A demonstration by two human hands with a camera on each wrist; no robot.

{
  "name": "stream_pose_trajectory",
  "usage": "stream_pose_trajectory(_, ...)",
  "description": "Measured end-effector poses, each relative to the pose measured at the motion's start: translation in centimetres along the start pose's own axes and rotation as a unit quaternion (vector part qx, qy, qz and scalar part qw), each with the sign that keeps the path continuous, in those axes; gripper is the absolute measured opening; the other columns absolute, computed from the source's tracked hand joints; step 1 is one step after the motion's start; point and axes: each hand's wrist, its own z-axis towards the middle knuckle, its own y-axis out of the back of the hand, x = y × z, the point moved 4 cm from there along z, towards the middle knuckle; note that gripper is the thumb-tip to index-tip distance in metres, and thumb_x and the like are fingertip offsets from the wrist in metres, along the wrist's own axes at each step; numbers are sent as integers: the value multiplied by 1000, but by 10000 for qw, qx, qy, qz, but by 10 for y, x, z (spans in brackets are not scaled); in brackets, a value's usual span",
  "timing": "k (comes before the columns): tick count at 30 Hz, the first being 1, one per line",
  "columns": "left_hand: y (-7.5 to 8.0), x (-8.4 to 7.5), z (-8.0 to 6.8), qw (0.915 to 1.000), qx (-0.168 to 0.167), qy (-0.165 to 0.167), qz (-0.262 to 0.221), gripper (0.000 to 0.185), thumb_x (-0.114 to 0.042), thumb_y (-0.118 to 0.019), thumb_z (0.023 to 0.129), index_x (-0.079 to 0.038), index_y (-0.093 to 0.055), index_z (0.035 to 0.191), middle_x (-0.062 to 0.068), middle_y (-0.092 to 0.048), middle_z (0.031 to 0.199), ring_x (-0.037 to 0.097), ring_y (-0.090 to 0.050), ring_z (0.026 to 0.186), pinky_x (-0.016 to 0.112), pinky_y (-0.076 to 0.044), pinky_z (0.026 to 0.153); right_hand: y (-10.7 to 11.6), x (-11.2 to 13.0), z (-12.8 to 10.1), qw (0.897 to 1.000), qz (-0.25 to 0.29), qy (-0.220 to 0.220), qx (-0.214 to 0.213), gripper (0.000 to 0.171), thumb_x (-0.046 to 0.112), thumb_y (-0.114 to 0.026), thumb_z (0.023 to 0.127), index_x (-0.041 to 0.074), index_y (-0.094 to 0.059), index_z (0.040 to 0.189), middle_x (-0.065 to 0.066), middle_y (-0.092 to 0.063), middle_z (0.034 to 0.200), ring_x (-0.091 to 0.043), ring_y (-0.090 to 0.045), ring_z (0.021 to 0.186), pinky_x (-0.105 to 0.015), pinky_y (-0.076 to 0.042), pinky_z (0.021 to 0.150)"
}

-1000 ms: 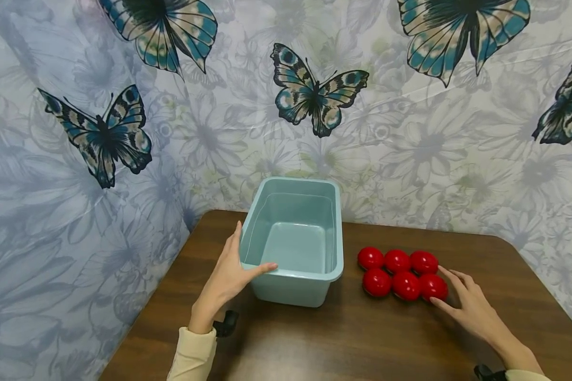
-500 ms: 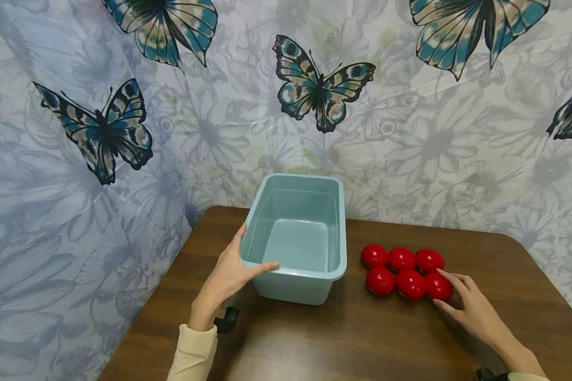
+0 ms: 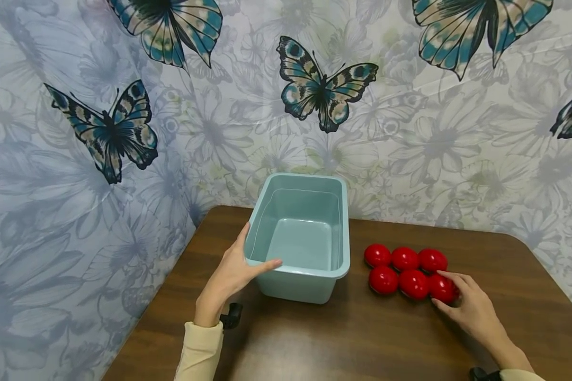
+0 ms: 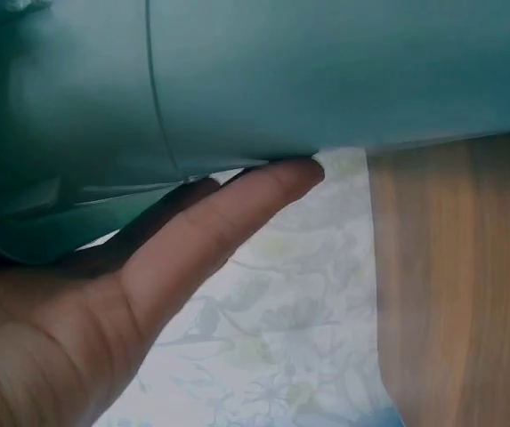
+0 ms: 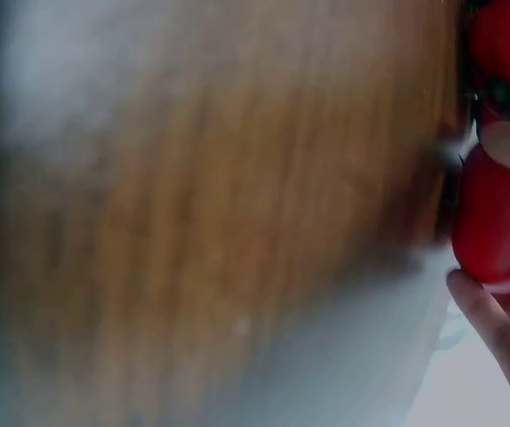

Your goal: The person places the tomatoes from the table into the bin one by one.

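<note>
My left hand [image 3: 232,269] rests against the near left corner of a pale blue-green plastic bin [image 3: 310,288]. Its thumb lies along the front rim and its straight fingers touch the outer side wall, as the left wrist view of the bin wall [image 4: 326,71] shows. Red tomatoes lie in two rows to the right of the bin. At the near right of the group, my right hand [image 3: 476,309] grips a tomato [image 3: 442,287] between thumb and fingers. In the right wrist view this tomato [image 5: 495,218] sits between thumb and fingertips, beside another tomato with a green stem end.
Several tomatoes [image 3: 405,259] stand close against the gripped one. A brown wooden table [image 3: 343,338] carries everything. Behind it hangs a wall cloth [image 3: 209,127] with butterflies and flowers. The bin's inside floor [image 3: 300,241] shows bare.
My right hand has moved in and its thumb and fingers have come round the near right tomato. The left hand stays on the bin. The head view has shifted slightly.
</note>
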Motion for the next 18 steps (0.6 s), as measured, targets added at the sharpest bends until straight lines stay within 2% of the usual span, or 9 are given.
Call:
stream_pose_trajectory(1, 1, -1, 0, 10000, 9, 6, 32, 129, -67, -82, 79, -23, -3, 170, 16, -19, 172, 43, -30, 153, 68, -32, 116, 4, -1, 1, 9998, 21, -105, -152, 72, -3, -97, 60, -3, -65, 125, -26, -60, 111, -38, -65, 84, -22, -53, 63)
stream_pose_trajectory(4, 5, -2, 0, 9999, 16, 31, 100, 129, -67, -82, 80, -24, -1, 170, 16, -19, 172, 43, -31, 153, 68, -33, 116, 17, -2, 8, 9968, 273, -410, -631, 72, -7, -95, 61, -5, -65, 127, -27, -60, 110, -5, -60, 88, -2, -42, 64)
stream_pose_trajectory(6, 7, -2, -1, 9999, -8, 45, 126, 128, -68, -81, 80, -24, -1, 170, 16, -20, 172, 43, -31, 152, 68, -33, 116, 27, 2, 17, 9925, 567, -634, -876, 71, -8, -93, 66, -6, -65, 130, -25, -60, 112, 14, -52, 90, 3, -40, 68)
stream_pose_trajectory(8, 8, -1, -1, 9999, -23, 58, 129, 128, -67, -81, 80, -24, -1, 170, 17, -21, 171, 43, -32, 152, 67, -33, 116, 35, 8, 27, 9865, 942, -890, -1005, 70, -6, -92, 71, -5, -63, 136, -13, -61, 114, 26, -44, 92, 2, -42, 71)
stream_pose_trajectory(11, 8, 0, -2, 9999, -34, 72, 137, 127, -68, -81, 81, -23, -2, 170, 18, -22, 171, 43, -32, 152, 67, -33, 117, 40, 22, 45, 9735, 1616, -1251, -1028, 68, -1, -89, 80, 1, -60, 143, 9, -61, 118, 22, -55, 91, -1, -47, 74)
stream_pose_trajectory(13, 6, 0, -2, 9999, -37, 75, 128, 127, -67, -81, 81, -23, -2, 170, 18, -23, 170, 43, -33, 152, 67, -33, 116, 40, 36, 58, 9622, 2146, -1326, -1026, 68, -2, -86, 84, 4, -58, 146, 22, -58, 119, 16, -59, 97, -3, -49, 78)
stream_pose_trajectory(15, 4, -1, -2, 9999, -31, 81, 98, 127, -67, -81, 81, -24, -3, 170, 18, -23, 170, 44, -32, 152, 68, -33, 116, 40, 53, 73, 9510, 2633, -1258, -1023, 69, -5, -83, 85, 5, -57, 148, 23, -61, 122, 9, -62, 102, -6, -51, 81)
stream_pose_trajectory(18, -2, -3, -2, 9999, 14, 96, 30, 127, -67, -82, 80, -25, -3, 170, 18, -23, 170, 44, -32, 152, 68, -32, 116, 41, 81, 95, 9350, 3215, -1065, -1051, 68, -9, -80, 86, 6, -57, 148, 17, -62, 126, 3, -65, 104, -9, -53, 84)
